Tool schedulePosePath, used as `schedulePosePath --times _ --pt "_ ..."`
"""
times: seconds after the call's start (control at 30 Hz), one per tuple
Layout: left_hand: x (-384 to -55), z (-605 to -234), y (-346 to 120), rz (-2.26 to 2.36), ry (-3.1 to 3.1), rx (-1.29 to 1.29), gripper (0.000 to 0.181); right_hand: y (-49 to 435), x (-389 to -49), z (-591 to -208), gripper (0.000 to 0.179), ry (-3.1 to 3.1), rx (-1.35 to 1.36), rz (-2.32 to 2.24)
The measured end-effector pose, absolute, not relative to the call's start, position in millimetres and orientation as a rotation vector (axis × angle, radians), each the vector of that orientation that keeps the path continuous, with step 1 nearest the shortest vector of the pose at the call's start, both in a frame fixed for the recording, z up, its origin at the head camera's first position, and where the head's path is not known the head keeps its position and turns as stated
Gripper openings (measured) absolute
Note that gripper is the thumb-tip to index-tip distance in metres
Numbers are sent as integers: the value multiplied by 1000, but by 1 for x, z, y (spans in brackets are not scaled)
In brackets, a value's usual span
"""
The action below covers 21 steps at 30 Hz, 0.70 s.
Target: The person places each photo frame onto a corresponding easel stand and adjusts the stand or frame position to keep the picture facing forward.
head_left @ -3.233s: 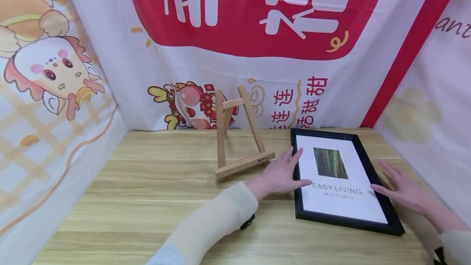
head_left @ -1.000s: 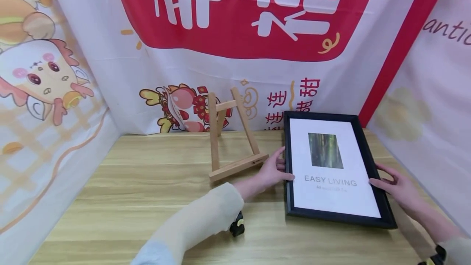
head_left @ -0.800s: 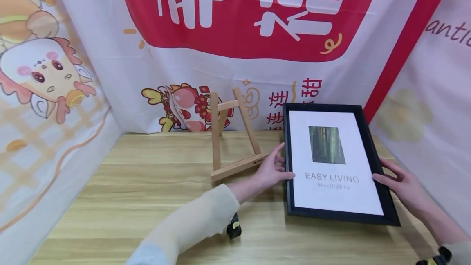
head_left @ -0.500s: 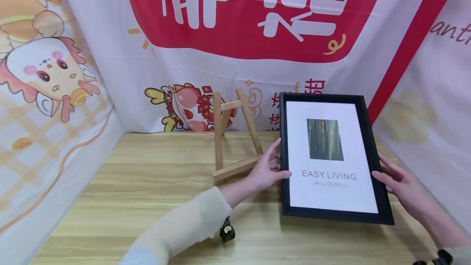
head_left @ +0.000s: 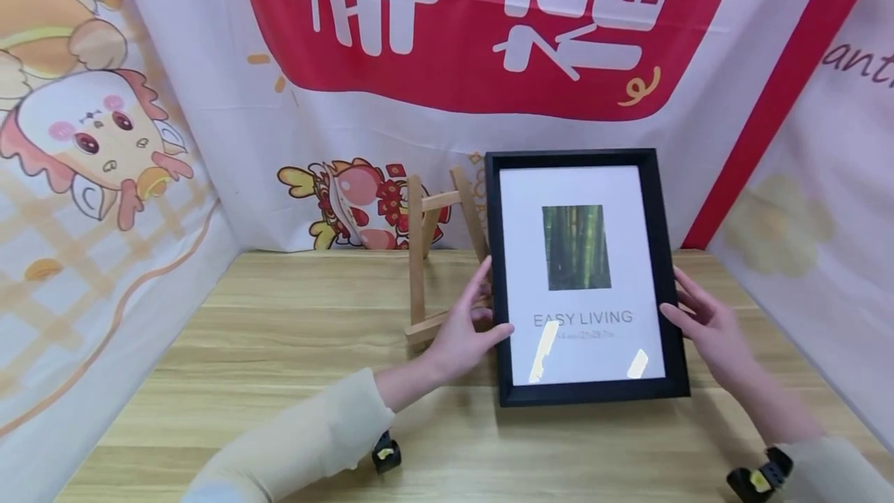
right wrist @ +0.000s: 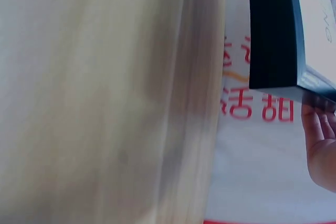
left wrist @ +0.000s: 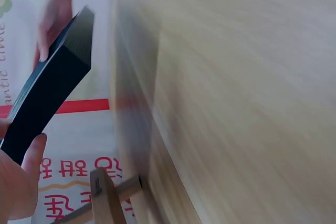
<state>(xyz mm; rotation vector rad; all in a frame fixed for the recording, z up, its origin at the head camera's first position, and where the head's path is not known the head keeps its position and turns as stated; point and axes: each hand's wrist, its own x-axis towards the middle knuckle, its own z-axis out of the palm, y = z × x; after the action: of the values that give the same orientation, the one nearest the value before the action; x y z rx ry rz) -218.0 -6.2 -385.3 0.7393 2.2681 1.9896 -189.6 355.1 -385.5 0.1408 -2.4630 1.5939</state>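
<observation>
A black picture frame (head_left: 585,393) with a white insert and a small forest picture is held up off the table, tilted back, its face toward the head view. My left hand (head_left: 457,332) grips its left side, thumb on the front edge. On the opposite side my right hand (head_left: 712,328) holds the border, thumb in front and fingers behind. Just left of the frame stands a wooden tabletop easel (head_left: 417,254), its right part covered by the frame. In the left wrist view the frame (left wrist: 50,95) hangs above the table, near the easel (left wrist: 107,198).
The wood-grain table (head_left: 279,355) runs back to a printed cloth backdrop (head_left: 349,123). Cloth walls also close in the left (head_left: 161,254) and right (head_left: 803,200) sides. A black strap with a small device (head_left: 761,476) sits on each wrist.
Both hands took hold of the picture frame, which lay flat on the table, and raised it. It has tilted more upright and moved left, now overlapping the easel, which stays put.
</observation>
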Motion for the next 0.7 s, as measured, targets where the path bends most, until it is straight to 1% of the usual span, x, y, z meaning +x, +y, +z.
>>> schedulePosePath --times 0.13,0.47,0.7 --pt "-216 -384 -24 1995 2349 744 97 334 -203 -381 65 -2458 187 1605" --pt "-213 -381 -62 2141 2447 918 96 286 -235 -367 62 -2299 349 1700" --pt "-213 -374 -88 2140 2568 882 94 255 -255 -354 61 -2295 378 1738"
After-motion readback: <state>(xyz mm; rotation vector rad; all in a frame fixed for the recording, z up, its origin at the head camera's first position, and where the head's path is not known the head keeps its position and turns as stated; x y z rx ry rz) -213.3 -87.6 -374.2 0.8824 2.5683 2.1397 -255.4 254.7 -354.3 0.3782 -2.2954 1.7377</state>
